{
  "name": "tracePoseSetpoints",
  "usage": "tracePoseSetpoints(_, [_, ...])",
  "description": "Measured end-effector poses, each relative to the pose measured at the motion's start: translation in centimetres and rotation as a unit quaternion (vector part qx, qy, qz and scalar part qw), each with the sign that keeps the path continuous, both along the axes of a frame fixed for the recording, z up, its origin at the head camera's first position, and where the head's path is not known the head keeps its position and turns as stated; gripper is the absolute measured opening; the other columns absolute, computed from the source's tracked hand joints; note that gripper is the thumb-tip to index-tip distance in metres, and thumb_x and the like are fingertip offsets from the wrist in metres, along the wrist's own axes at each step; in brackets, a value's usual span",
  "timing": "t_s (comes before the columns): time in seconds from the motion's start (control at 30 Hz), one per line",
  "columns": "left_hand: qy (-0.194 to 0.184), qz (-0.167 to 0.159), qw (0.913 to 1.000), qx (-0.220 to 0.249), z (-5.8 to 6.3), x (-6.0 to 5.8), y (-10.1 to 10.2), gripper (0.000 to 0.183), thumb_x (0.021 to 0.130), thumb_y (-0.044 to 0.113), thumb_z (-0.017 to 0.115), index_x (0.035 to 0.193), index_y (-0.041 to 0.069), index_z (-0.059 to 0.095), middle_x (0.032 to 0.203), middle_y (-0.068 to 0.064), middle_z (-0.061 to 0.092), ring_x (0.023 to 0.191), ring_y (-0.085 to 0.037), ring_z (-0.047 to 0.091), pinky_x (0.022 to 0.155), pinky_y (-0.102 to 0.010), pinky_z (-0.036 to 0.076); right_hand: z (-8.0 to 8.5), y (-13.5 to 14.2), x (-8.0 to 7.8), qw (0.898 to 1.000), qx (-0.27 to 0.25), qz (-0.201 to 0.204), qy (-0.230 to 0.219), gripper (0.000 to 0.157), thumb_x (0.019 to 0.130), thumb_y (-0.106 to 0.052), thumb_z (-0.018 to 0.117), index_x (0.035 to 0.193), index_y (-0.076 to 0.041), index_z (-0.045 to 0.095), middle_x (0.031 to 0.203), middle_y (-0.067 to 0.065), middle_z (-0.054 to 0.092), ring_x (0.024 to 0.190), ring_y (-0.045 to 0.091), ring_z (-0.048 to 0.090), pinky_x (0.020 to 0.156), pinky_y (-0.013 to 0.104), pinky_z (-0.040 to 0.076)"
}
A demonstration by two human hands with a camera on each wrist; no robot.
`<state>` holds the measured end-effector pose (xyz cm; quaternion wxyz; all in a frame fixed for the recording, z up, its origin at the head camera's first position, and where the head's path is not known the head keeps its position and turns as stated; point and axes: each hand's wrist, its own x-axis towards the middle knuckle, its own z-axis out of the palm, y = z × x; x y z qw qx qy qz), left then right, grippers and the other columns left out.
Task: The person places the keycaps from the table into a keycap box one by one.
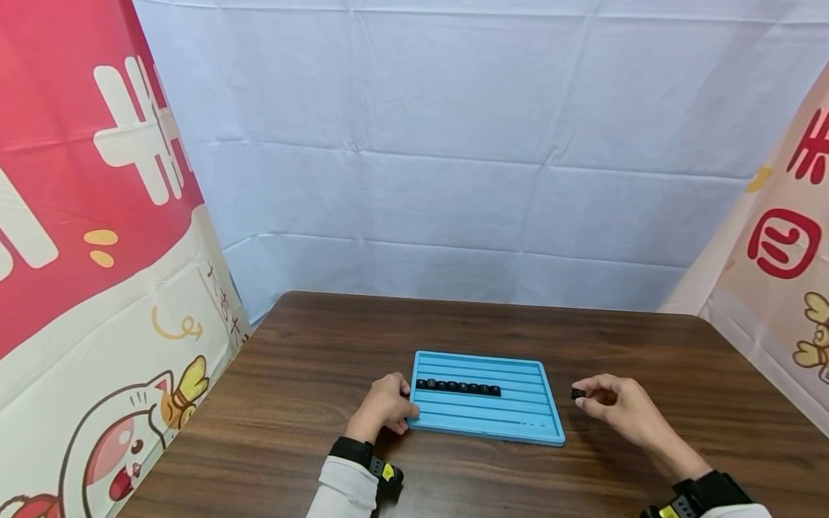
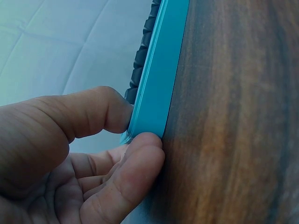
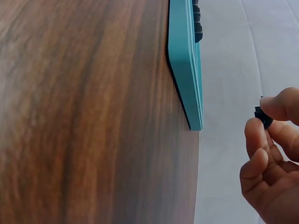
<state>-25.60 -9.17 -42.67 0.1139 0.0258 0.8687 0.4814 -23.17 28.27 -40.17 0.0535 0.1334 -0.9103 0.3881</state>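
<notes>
A light blue tray with raised parallel ridges lies flat on the table. Along one of its grooves runs a row of several small black keycaps, starting at the left rim. My left hand grips the tray's near left corner; in the left wrist view the thumb presses at the rim and the fingers touch the side wall. To the right of the tray, my right hand pinches a single black keycap between thumb and fingertips, apart from the tray. Its top face is too small to read.
The dark wooden table extends around the tray on all sides. A pale cloth hangs behind it, with printed cloths at the left and right. Each wrist wears a black strap with a camera.
</notes>
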Motion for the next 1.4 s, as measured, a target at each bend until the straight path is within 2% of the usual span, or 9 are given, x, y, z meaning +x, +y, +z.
tracePoseSetpoints(0.23, [0.001,0.002,1.0,-0.002,0.1,0.1,0.0,0.026,0.074,-0.008,0.068,0.09,-0.002,0.048,0.066,-0.018,0.052,0.043,-0.02,0.056,0.041,-0.032,0.052,-0.1,0.0,-0.1,1.0,0.003,0.005,-0.003,0.022,0.084,-0.01,0.069,0.103,0.0,0.066,0.085,0.003,0.063,0.068,0.011,0.055,0.054,0.027,0.047])
tracePoseSetpoints(0.67, [0.001,0.001,1.0,-0.005,0.2,0.2,-0.2,0.027,0.074,-0.008,0.067,0.092,-0.003,0.048,0.066,-0.018,0.052,0.043,-0.02,0.057,0.041,-0.032,0.052,-0.9,-0.7,-0.5,0.998,0.022,0.039,0.039,0.019,0.084,-0.009,0.069,0.102,-0.002,0.068,0.085,0.0,0.058,0.069,0.008,0.052,0.057,0.026,0.046])
tracePoseSetpoints(0.93, [0.003,0.0,1.0,-0.007,0.2,0.2,-0.2,0.027,0.074,-0.008,0.067,0.092,-0.002,0.048,0.067,-0.018,0.052,0.044,-0.021,0.057,0.041,-0.032,0.052,-1.0,-2.0,-0.9,0.999,0.017,0.045,0.007,0.018,0.084,-0.009,0.069,0.1,-0.002,0.067,0.084,0.001,0.058,0.067,0.011,0.051,0.053,0.026,0.044])
tracePoseSetpoints(1.4, [0.001,0.001,1.0,-0.008,0.2,0.1,0.0,0.027,0.074,-0.008,0.067,0.092,-0.003,0.048,0.067,-0.017,0.052,0.043,-0.02,0.057,0.041,-0.032,0.052,-1.6,-3.8,-2.6,0.994,0.034,0.103,-0.003,0.02,0.086,-0.005,0.065,0.105,0.001,0.065,0.091,0.003,0.059,0.07,0.011,0.054,0.054,0.026,0.047])
